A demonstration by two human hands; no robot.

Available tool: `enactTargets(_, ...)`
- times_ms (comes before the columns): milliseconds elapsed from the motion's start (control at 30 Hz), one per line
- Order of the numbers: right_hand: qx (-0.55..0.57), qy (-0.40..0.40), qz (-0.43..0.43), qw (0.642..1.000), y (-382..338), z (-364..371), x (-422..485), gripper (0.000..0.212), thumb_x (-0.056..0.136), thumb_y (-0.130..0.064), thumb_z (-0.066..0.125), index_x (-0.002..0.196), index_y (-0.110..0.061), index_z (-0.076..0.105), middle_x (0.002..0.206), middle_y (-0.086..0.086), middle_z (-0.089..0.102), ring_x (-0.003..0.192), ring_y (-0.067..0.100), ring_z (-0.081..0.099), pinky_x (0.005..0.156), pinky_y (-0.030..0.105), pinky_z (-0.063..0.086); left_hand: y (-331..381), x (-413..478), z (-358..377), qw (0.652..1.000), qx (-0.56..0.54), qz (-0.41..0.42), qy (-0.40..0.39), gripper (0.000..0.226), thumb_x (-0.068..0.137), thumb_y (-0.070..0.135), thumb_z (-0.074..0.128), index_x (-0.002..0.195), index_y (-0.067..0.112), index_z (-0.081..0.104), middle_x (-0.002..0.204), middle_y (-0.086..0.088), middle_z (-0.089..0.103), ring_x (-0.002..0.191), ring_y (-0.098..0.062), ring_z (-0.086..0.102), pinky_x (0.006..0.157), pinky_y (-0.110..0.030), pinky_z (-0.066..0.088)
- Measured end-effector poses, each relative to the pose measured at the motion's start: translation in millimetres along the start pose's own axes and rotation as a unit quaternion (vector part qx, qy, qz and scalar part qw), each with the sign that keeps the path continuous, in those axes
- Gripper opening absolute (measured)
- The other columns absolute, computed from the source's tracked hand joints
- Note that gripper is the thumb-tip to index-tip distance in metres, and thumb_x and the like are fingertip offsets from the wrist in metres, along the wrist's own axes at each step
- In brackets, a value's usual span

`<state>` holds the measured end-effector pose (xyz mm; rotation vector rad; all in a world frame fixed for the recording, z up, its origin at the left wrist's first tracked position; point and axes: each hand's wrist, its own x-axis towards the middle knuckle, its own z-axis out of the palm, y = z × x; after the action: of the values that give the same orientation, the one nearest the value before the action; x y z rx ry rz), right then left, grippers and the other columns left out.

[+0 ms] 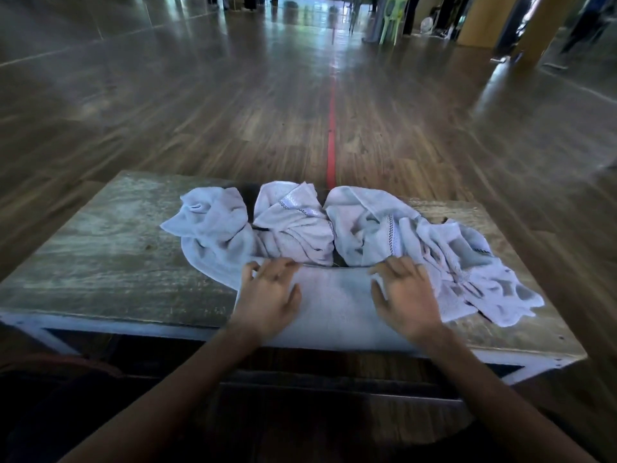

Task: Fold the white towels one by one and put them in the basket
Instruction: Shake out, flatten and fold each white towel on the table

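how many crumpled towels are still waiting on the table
3, though folds may hide more: left towel, middle towel, right towel, all behind the flat towel.

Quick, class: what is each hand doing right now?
Left hand: open, fingers spread, pressing flat on the spread towel.
Right hand: open, flat on the same towel.

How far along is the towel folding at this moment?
Early. Nothing looks finished: no folded towel shows in the basket, which is mostly hidden. In hand: the left hand and right hand rest on a flat towel at the table's near edge. Left: the crumpled towels behind it.
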<state>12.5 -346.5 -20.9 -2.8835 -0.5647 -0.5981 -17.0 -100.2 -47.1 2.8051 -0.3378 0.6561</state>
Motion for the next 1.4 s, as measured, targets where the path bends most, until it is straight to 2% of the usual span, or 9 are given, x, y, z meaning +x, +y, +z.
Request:
enactTargets(100, 0.004, -0.039, -0.066, 0.997, -35, 24, -20, 0.037, 0.084, -0.035, 0.042, 0.107, -0.018, 0.065, 0.106, 0.001, 0.065, 0.102, 0.023, 0.058, 0.084, 0.036, 0.033, 19, -17, 21, 0.996, 0.008, 0.05, -0.073, 0.048, 0.088, 0.034, 0.037, 0.121, 0.009, 0.06, 0.127, -0.007, 0.06, 0.118, -0.021, 0.057, 0.095, -0.042, 0.032)
enactTargets(267, 0.012, -0.131, -0.03, 0.991, -43, 57, -28, 0.058, 0.092, -0.05, 0.032, 0.135, -0.017, 0.052, 0.143, 0.006, 0.047, 0.132, 0.024, 0.044, 0.107, 0.045, 0.032, 14, -18, 36, 0.986, 0.056, 0.023, -0.156, 0.063, 0.088, 0.044, 0.033, 0.129, 0.002, 0.055, 0.136, -0.013, 0.054, 0.128, -0.028, 0.049, 0.1, -0.056, 0.038)
enactTargets(533, -0.017, -0.131, 0.035, 0.991, -21, 59, -25, 0.085, 0.082, -0.073, 0.027, 0.144, -0.016, 0.038, 0.151, 0.004, 0.035, 0.141, 0.018, 0.028, 0.116, 0.05, 0.008, -4, -13, 39, 0.989, 0.062, -0.013, -0.133, 0.075, 0.088, 0.056, 0.031, 0.136, 0.0, 0.046, 0.142, -0.016, 0.046, 0.134, -0.027, 0.041, 0.113, -0.046, 0.018)
enactTargets(700, -0.055, -0.134, 0.059, 0.988, 1, 50, -27, 0.096, 0.079, -0.081, 0.007, 0.148, -0.016, 0.025, 0.157, 0.003, 0.019, 0.145, 0.017, 0.015, 0.117, 0.049, -0.004, -18, -18, 32, 0.987, 0.074, -0.03, -0.14, 0.085, 0.091, 0.066, 0.018, 0.139, 0.001, 0.042, 0.147, -0.017, 0.038, 0.138, -0.028, 0.034, 0.113, -0.045, 0.025)
enactTargets(833, -0.068, -0.127, 0.066, 0.987, 19, 44, -28, 0.103, 0.077, -0.082, -0.001, 0.146, -0.012, 0.03, 0.155, 0.008, 0.024, 0.144, 0.02, 0.02, 0.116, 0.052, 0.0, -35, -24, 25, 0.986, 0.115, -0.047, -0.113, 0.078, 0.091, 0.062, 0.025, 0.137, 0.001, 0.045, 0.143, -0.015, 0.044, 0.135, -0.027, 0.04, 0.109, -0.057, 0.026)
enactTargets(1000, -0.046, -0.153, -0.006, 0.987, 51, 31, -35, 0.093, 0.08, -0.075, -0.002, 0.15, -0.015, 0.013, 0.158, 0.0, 0.006, 0.144, 0.011, 0.0, 0.111, 0.038, -0.024, -49, -27, 11, 0.978, 0.185, -0.028, -0.091, 0.069, 0.094, 0.048, 0.028, 0.133, -0.007, 0.046, 0.141, -0.022, 0.045, 0.135, -0.03, 0.038, 0.11, -0.065, 0.013)
enactTargets(1167, -0.044, -0.032, -0.007, 0.999, 74, 19, -28, 0.058, 0.093, -0.051, 0.028, 0.122, -0.012, 0.06, 0.125, 0.003, 0.062, 0.126, 0.017, 0.049, 0.107, 0.043, 0.012, -11, -22, -5, 0.992, 0.106, -0.03, -0.055, 0.065, 0.092, 0.045, 0.024, 0.138, 0.002, 0.042, 0.148, -0.014, 0.038, 0.142, -0.026, 0.026, 0.11, -0.054, -0.008)
enactTargets(1267, -0.027, 0.017, 0.01, 0.999, 81, 10, -9, 0.04, 0.088, -0.037, 0.037, 0.109, -0.019, 0.065, 0.107, -0.002, 0.067, 0.111, 0.02, 0.051, 0.09, 0.043, 0.024, 43, -22, -1, 0.999, -0.029, -0.034, -0.027, 0.055, 0.088, 0.049, 0.032, 0.123, 0.016, 0.059, 0.133, -0.001, 0.055, 0.132, -0.018, 0.041, 0.108, -0.044, 0.004)
enactTargets(1400, -0.046, -0.032, 0.021, 0.998, 84, 9, 14, 0.025, 0.089, -0.029, 0.048, 0.105, -0.026, 0.067, 0.107, -0.005, 0.065, 0.117, 0.016, 0.039, 0.09, 0.042, 0.014, 113, -21, 20, 0.987, -0.153, -0.03, -0.029, 0.036, 0.084, 0.05, 0.04, 0.097, 0.03, 0.068, 0.104, 0.015, 0.063, 0.105, -0.006, 0.053, 0.092, -0.036, 0.018)
